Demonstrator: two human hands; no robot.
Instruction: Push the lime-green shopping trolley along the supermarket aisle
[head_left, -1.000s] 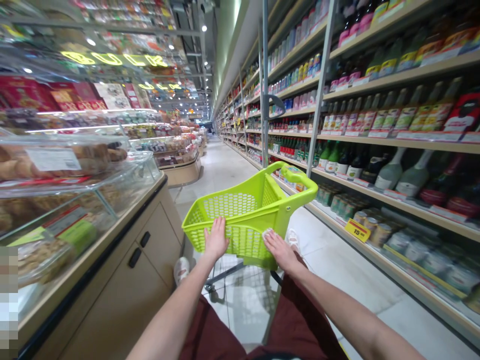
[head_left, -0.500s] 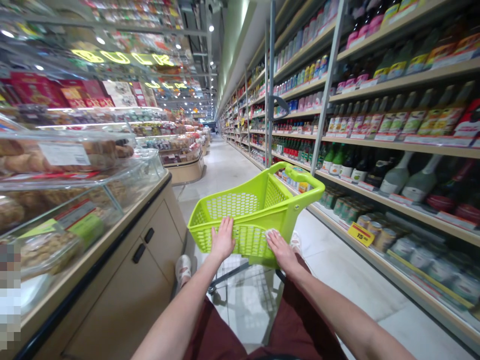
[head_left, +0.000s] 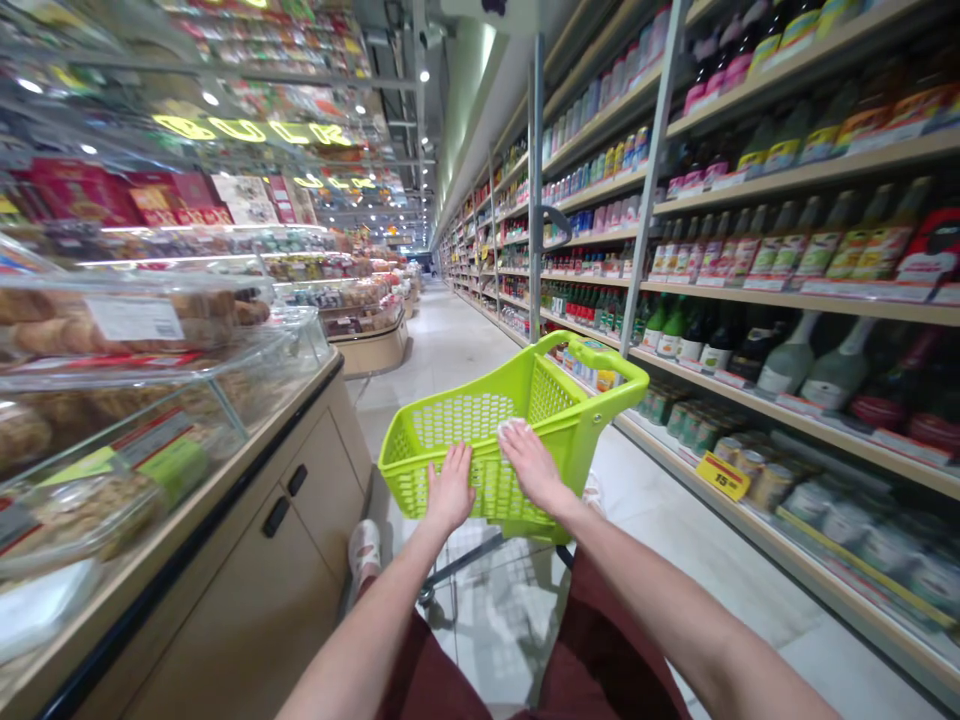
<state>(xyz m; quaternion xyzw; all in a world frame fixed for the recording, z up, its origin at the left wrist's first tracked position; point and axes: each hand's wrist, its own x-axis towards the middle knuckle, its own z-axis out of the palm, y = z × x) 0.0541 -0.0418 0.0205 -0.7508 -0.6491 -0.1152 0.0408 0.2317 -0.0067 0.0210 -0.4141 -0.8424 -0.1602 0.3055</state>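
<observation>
A lime-green plastic shopping cart (head_left: pixel 420 480) with perforated sides stands across the aisle in front of me, its handle to the right. My left hand (head_left: pixel 452 490) lies against the cart's near side, fingers stretched up to the rim. Under the fingers of my right hand (head_left: pixel 534 468) is a white tissue (head_left: pixel 513 426), pressed against the upper near side close to the rim. Only a crumpled edge of the tissue shows. The visible part of the basket holds no goods.
To the left runs a wooden counter (head_left: pixel 300 540) with clear bins of packaged food. Shelves of bottles and cans (head_left: pixel 795 290) line the right side, with a yellow price tag (head_left: pixel 722 476) low down. A pale tiled floor (head_left: pixel 442 335) stretches ahead.
My right hand has slid the tissue up and left along the cart's near side, toward the rim. My left hand has stayed nearly in place.
</observation>
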